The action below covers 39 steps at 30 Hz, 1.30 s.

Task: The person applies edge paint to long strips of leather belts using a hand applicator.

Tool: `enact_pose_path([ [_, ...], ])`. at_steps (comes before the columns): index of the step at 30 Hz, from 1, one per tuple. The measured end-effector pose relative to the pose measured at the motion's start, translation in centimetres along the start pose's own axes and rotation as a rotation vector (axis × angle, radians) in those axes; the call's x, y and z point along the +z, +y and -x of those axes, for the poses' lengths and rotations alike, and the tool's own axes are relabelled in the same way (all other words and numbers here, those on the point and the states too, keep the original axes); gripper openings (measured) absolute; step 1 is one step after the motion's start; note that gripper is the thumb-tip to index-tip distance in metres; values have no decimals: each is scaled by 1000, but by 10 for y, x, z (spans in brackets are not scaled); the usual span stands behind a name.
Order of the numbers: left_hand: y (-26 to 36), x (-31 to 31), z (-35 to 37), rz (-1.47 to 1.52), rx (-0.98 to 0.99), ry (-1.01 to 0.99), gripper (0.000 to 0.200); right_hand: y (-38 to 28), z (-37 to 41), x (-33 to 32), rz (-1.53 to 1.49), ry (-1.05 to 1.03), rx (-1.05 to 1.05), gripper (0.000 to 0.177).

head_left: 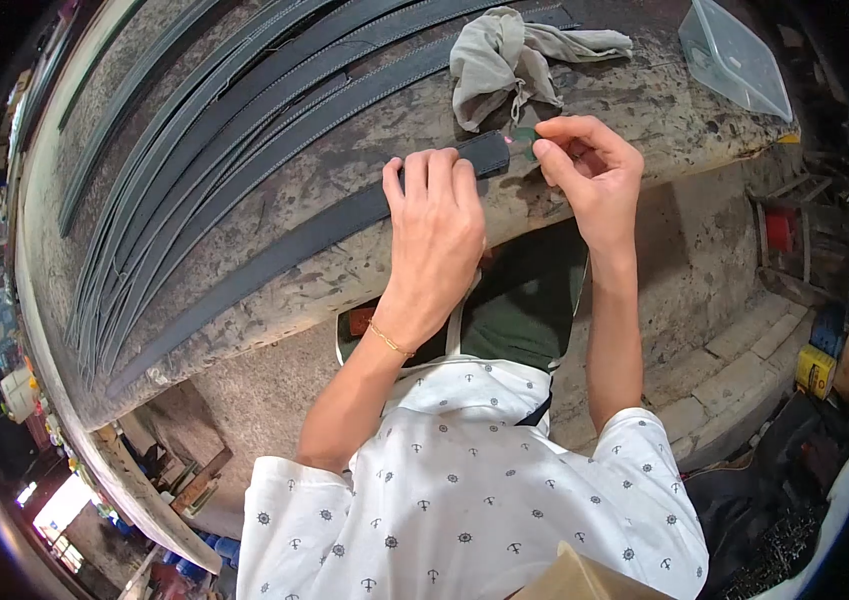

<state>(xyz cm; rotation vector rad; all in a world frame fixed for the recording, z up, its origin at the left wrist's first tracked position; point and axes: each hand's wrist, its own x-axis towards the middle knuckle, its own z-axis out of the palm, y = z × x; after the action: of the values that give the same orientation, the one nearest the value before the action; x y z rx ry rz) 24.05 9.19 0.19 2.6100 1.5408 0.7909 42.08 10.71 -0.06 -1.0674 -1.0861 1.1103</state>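
Observation:
A long black belt strap (309, 245) lies along the near edge of the worktable, its squared end pointing to the right. My left hand (434, 205) grips that strap near the end, fingers curled over it, with the thumb hidden. Just past the strap's end, my right hand (599, 175) pinches a small dark green, roundish flat piece (523, 142) between thumb and fingers. A tiny pinkish spot shows between the green piece and the strap end; I cannot make out what it is.
Several black straps with pale stitching (244, 150) lie in a curved bundle across the worn worktable (644, 130). A crumpled grey cloth (499, 65) rests beyond my hands. At the right end stands a clear plastic container (734, 60). A yellow box (815, 370) sits lower right.

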Motion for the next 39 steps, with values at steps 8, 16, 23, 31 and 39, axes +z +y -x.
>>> enact_pose_path([
  [8,-2,3,5,179,-82,72,16,2,0,-1,44,-9,-10,15],
  [16,-3,1,6,319,-188,91,14,2,3,5,119,-75,-44,14],
  [23,-2,0,7,327,-196,94,15,-3,2,15,413,-157,-162,11],
  [31,-3,0,8,353,-209,91,15,-3,2,16,463,-191,-179,9],
  [39,-3,0,8,356,-203,94,15,-3,3,17,485,-191,-169,9],
])
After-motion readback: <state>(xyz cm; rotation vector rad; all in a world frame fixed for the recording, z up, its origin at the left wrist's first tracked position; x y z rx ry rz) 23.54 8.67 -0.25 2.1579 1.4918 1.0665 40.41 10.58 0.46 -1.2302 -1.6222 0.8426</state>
